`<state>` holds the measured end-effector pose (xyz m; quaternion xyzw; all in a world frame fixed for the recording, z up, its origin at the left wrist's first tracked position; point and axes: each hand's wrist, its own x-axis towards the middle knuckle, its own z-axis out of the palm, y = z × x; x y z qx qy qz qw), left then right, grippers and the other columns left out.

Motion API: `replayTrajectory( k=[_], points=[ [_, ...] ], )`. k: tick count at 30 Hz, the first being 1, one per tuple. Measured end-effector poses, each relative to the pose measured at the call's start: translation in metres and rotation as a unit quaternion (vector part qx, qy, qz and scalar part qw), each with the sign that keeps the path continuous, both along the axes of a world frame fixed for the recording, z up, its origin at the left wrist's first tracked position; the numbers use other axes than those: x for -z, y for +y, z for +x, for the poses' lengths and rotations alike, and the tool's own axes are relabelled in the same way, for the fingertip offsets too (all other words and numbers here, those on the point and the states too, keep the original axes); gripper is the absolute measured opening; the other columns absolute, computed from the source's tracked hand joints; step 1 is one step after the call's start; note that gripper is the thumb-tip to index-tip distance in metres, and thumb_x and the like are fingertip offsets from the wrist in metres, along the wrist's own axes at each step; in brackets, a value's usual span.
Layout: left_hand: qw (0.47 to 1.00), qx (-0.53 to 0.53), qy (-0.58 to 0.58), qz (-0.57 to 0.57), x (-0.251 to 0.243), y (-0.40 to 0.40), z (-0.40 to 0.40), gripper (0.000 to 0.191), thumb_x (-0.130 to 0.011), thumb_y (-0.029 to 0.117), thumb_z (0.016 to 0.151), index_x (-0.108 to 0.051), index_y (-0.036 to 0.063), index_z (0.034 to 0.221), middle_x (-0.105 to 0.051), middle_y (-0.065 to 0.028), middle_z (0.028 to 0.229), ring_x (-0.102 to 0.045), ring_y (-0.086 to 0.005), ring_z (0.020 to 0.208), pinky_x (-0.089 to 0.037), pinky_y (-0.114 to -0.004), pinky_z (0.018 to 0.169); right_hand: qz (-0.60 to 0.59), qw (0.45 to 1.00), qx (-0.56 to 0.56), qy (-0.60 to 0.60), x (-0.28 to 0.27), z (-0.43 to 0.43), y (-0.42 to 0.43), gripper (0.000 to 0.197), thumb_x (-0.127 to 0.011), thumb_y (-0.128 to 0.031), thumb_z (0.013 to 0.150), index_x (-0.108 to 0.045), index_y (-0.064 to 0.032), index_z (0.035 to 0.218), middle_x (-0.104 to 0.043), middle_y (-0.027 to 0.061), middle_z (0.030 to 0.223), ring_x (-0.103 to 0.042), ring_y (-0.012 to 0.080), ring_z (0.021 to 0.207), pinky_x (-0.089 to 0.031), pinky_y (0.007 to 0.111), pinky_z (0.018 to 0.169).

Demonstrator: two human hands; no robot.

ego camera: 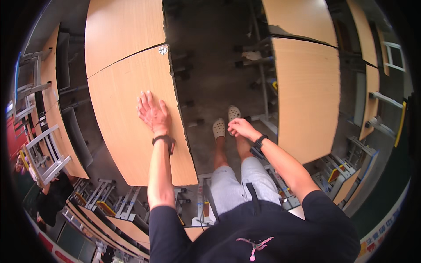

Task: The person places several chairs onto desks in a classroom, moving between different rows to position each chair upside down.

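My left hand rests palm down on the wood-grain top of a school desk, fingers spread and nothing under them that I can see. A black band with a small device circles that wrist. Over the aisle, above my shoes, hangs my right hand, touching no desk. Its fingers are loosely curled in, with nothing visible between them; the palm is hidden. Another black wristband is on this arm. The desk's aisle-side edge looks chipped, and a small white sticker marks its far corner.
A second desk borders the aisle on the right. Further desks continue both rows ahead. Upturned chairs or frames with metal legs lie on desks at the left. Behind me are more desks. Another person is at lower left.
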<state>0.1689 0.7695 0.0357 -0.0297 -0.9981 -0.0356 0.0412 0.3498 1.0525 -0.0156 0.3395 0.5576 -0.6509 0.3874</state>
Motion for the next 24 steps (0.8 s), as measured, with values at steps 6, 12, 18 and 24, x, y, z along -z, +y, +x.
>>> replayTrajectory(
  k=[6, 12, 18, 24],
  points=[
    [0.999, 0.015, -0.032, 0.026, -0.001, 0.017, -0.002, 0.055, -0.047, 0.026, 0.090, -0.037, 0.0061, 0.141, -0.031, -0.0152, 0.149, -0.024, -0.0329, 0.139, -0.016, -0.049, 0.112, -0.053, 0.998, -0.016, -0.020, 0.158, -0.098, -0.100, 0.019, -0.057, -0.017, 0.086, -0.062, -0.0043, 0.099, -0.066, 0.0051, 0.082, -0.058, 0.0134, 0.064, -0.048, 0.031, 0.055],
    [0.998, 0.050, -0.047, 0.000, 0.008, 0.011, -0.001, 0.061, -0.043, 0.034, 0.092, -0.033, 0.0009, 0.142, -0.029, -0.0209, 0.149, -0.025, -0.0387, 0.138, -0.017, -0.052, 0.110, -0.082, 0.985, -0.007, 0.149, 0.233, -0.174, -0.179, 0.044, -0.068, -0.031, 0.079, -0.061, 0.0008, 0.108, -0.063, 0.0202, 0.104, -0.059, 0.0312, 0.096, -0.047, 0.041, 0.081],
    [0.997, 0.061, -0.046, 0.030, 0.017, 0.016, -0.007, 0.065, -0.037, 0.046, 0.095, -0.036, -0.0017, 0.139, -0.028, -0.0221, 0.148, -0.025, -0.0365, 0.137, -0.017, -0.049, 0.111, 0.094, 0.975, 0.141, 0.147, 0.287, -0.210, -0.211, 0.058, -0.076, -0.039, 0.074, -0.060, 0.0063, 0.107, -0.063, 0.0259, 0.103, -0.062, 0.0328, 0.099, -0.046, 0.044, 0.083],
    [0.997, 0.058, -0.045, 0.024, 0.013, -0.001, -0.002, 0.064, -0.039, 0.045, 0.095, -0.036, -0.0027, 0.138, -0.028, -0.0230, 0.148, -0.026, -0.0374, 0.137, -0.017, -0.049, 0.111, 0.041, 0.986, -0.016, 0.161, 0.273, -0.217, -0.224, 0.058, -0.069, -0.041, 0.079, -0.059, 0.0090, 0.107, -0.063, 0.0276, 0.101, -0.061, 0.0377, 0.098, -0.047, 0.045, 0.084]
  ],
)
